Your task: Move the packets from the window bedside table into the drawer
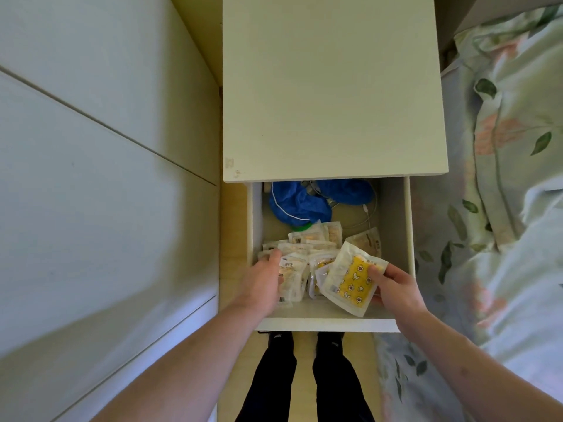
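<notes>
The white bedside table (332, 86) has a bare top, and its drawer (329, 324) stands pulled out below it. Several clear packets (307, 248) lie heaped in the drawer's front half. My right hand (396, 287) pinches a packet with a yellow star pattern (353, 281), held tilted over the drawer's front right. My left hand (265, 281) is inside the drawer at the front left, its fingers curled round a small stack of pale packets (292, 275).
A crumpled blue fabric item (298, 202) and a thin white cable (365, 214) lie at the drawer's back. A bed with a floral cover (502, 178) is close on the right. White cupboard doors (91, 178) stand on the left. My legs (304, 376) are below the drawer front.
</notes>
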{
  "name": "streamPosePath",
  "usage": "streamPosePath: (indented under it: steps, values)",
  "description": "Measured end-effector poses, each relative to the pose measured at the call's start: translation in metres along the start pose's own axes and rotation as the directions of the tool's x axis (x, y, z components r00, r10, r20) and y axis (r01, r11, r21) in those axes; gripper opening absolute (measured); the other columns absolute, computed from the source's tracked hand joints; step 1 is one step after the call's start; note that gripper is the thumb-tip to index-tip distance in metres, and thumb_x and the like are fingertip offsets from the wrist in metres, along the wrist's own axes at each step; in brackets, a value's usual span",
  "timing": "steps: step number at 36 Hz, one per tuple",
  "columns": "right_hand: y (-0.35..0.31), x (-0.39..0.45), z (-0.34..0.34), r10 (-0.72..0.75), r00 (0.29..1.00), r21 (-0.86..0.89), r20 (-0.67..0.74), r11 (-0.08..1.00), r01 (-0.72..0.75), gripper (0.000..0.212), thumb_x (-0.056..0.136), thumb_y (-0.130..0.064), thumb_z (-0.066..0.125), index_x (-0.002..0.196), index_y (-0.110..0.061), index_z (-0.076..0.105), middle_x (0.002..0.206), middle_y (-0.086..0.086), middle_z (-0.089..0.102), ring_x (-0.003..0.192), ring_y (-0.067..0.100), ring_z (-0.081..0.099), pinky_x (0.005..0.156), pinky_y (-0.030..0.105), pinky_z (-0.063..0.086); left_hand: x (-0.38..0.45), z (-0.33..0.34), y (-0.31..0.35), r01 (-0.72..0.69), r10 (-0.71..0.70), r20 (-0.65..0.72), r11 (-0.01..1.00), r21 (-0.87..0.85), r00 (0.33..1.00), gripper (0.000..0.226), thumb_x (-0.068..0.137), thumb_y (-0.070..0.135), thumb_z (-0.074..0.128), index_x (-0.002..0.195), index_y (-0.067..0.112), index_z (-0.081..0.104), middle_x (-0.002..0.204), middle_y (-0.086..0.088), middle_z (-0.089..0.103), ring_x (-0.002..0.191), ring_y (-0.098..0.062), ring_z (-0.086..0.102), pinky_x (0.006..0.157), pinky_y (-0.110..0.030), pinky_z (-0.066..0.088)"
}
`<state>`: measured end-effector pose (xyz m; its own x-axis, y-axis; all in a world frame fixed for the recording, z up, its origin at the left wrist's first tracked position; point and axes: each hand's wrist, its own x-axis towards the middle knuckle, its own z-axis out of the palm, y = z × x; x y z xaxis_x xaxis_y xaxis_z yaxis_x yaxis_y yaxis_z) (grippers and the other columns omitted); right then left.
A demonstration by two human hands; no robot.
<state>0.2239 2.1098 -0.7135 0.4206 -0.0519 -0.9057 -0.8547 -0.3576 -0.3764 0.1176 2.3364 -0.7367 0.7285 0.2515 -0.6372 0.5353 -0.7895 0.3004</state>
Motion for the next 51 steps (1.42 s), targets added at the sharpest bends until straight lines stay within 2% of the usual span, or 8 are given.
streamPosePath:
  steps: [3,7,13,21,32,40,46,51]
  values:
    - [0.002,0.001,0.001,0.004,1.000,0.002,0.010,1.000,-0.004,0.010,0.099,-0.024,0.062,0.100,-0.028,0.070,0.098,-0.002,0.077,0.096,0.021,0.073,0.086,0.042,0.059,0.003,0.001,0.003,-0.005,0.006,-0.012,0.998,0.061,1.000,0.052,0.095,0.015,0.065,0.142,0.016,0.043,0.124,-0.006,0.063,0.101,-0.019,0.066,0.083,-0.031,0.058]
    - [0.002,0.003,0.001,0.010,1.000,0.002,0.021,1.000,-0.010,0.010,0.098,-0.026,0.062,0.099,-0.030,0.071,0.094,-0.005,0.078,0.095,0.021,0.074,0.091,0.047,0.059,0.011,-0.004,0.009,-0.064,0.070,-0.013,0.960,0.273,0.997,0.051,0.091,0.014,0.069,0.138,0.010,0.049,0.134,-0.008,0.056,0.122,-0.024,0.053,0.106,-0.034,0.045]
    - [0.002,0.007,0.002,0.011,1.000,-0.008,0.027,1.000,-0.011,0.010,0.098,-0.026,0.063,0.098,-0.031,0.071,0.094,-0.006,0.078,0.096,0.022,0.074,0.093,0.050,0.058,0.022,-0.011,0.020,-0.094,0.072,0.062,0.711,0.697,0.996,0.058,0.079,0.024,0.076,0.130,0.006,0.056,0.124,-0.011,0.051,0.115,-0.028,0.042,0.104,-0.040,0.036]
    - [-0.004,0.011,0.004,0.048,0.998,-0.039,0.050,0.998,-0.046,0.008,0.098,-0.026,0.063,0.100,-0.028,0.070,0.098,-0.002,0.077,0.097,0.023,0.074,0.094,0.050,0.058,0.035,-0.013,0.014,-0.133,0.063,0.117,0.516,0.846,0.991,0.049,0.083,0.037,0.075,0.124,0.013,0.066,0.139,-0.016,0.047,0.133,-0.038,0.032,0.119,-0.052,0.018]
    - [-0.007,0.017,0.015,0.066,0.988,-0.135,0.139,0.990,-0.047,0.010,0.099,-0.025,0.063,0.106,-0.025,0.069,0.099,-0.003,0.077,0.096,0.019,0.073,0.092,0.046,0.059,0.018,-0.021,-0.009,-0.132,0.178,-0.007,0.752,0.646,0.984,0.069,0.081,0.022,0.073,0.142,0.007,0.046,0.154,-0.017,0.036,0.145,-0.035,0.023,0.123,-0.051,0.015]
    - [-0.010,0.018,0.045,0.054,0.961,-0.210,0.272,0.978,0.004,0.015,0.098,-0.023,0.064,0.111,-0.024,0.071,0.098,-0.007,0.079,0.094,0.014,0.075,0.086,0.041,0.062,0.013,-0.027,-0.023,-0.167,0.211,-0.192,0.961,0.219,0.959,0.065,0.071,0.017,0.083,0.131,0.025,0.058,0.139,0.006,0.051,0.132,-0.015,0.041,0.115,-0.038,0.035]
    - [-0.001,0.013,0.093,-0.006,0.942,-0.381,0.335,0.914,0.142,0.012,0.094,-0.031,0.067,0.103,-0.025,0.072,0.097,-0.003,0.075,0.090,0.017,0.073,0.082,0.040,0.063,-0.003,-0.040,-0.026,-0.115,0.121,-0.235,0.993,0.038,0.964,0.057,0.068,0.004,0.076,0.121,0.021,0.064,0.137,0.002,0.050,0.128,-0.020,0.040,0.108,-0.038,0.041]
    - [-0.002,-0.002,0.108,-0.037,0.932,-0.475,0.360,0.853,0.217,0.041,0.095,-0.037,0.064,0.134,-0.026,0.058,0.118,-0.009,0.066,0.085,0.004,0.062,0.063,0.014,0.047,-0.022,-0.046,-0.027,-0.042,0.039,-0.242,0.999,-0.007,0.970,0.055,0.071,-0.005,0.062,0.119,0.022,0.064,0.135,0.005,0.050,0.128,-0.020,0.043,0.108,-0.039,0.042]
